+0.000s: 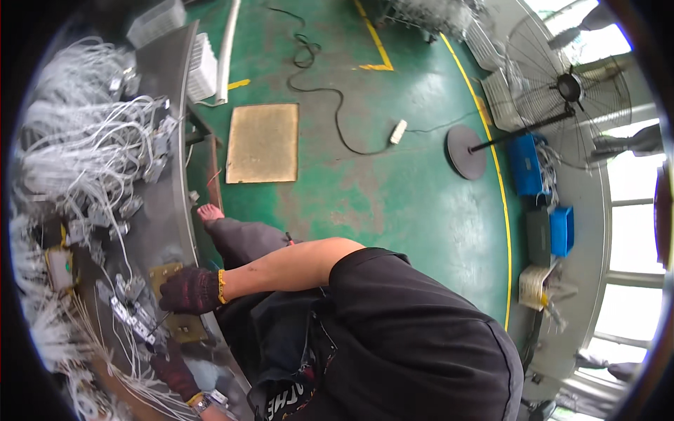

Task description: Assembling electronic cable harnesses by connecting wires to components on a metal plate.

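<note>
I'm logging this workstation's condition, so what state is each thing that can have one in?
Right hand: gloved, grip unclear
Left hand: gloved, grip unclear
White cables: heaped, tangled
Floor fan: upright; running or not unclear
Black cord: laid out, partly looped
Tan panel: flat on the floor
Larger blue bin: open-topped, holding pale items
</note>
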A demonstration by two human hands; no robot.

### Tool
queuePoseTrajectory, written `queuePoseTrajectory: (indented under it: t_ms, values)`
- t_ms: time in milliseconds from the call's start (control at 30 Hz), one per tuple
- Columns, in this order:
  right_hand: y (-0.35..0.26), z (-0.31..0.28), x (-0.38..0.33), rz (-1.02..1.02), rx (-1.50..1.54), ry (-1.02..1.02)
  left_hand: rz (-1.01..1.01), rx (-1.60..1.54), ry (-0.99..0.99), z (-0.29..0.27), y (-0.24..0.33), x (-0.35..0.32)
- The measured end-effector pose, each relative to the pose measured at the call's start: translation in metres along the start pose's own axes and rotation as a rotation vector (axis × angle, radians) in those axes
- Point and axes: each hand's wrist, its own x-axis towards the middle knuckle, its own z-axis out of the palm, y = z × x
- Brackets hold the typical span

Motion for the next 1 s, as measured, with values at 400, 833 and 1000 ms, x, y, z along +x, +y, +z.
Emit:
queuePoseTrajectory:
  t_ms: [400,833,1000]
  values:
    - [-0.002,0.001,0.008,-0.032,0.091,-0.011,-0.04,0.096,-0.03,-0.013,-0.028,0.053]
    - [0.011,-0.005,0.003,-0.04,0.092,0.012,0.059,-0.219,0.021,0.06,-0.099,0.155]
    - [0.002,0.013,0.007,-0.088,0.162,0.12,-0.149,-0.678,0.168,0.005,-0.125,0.015]
